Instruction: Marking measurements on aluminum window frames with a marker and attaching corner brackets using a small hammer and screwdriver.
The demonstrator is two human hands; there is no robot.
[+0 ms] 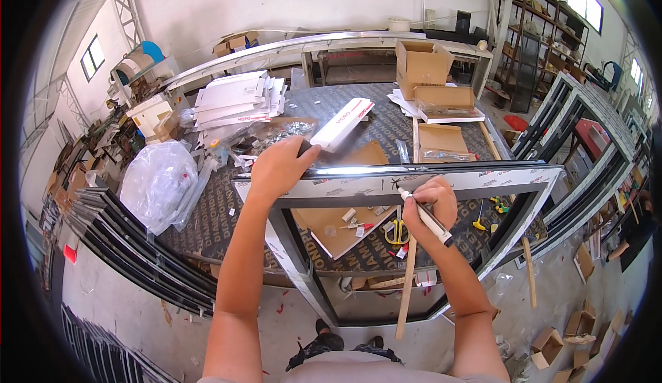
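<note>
"While the right hand point(436, 204) is at the metal frame point(331, 187), what's in its grip?"

"White marker point(432, 225), clasped by thumb and fingers. Tip at the film-wrapped top bar point(358, 185), close by some dark strokes point(395, 183). Contact: can't tell."

"And the left hand point(279, 168)?"

"Over the same bar, toward its left end. Thumb and forefinger pinching a small dark object point(304, 147), mostly hidden. Whether the palm bears on the frame, can't tell."

"Frame's position?"

"Tilted, between the person's body point(358, 368) and the table point(221, 238), top bar above the table's near part. Through its opening: yellow-handled scissors point(395, 233) and a cardboard sheet point(323, 224). Beyond it, a white carton point(343, 124); left, a clear plastic bag point(158, 183)."
</note>
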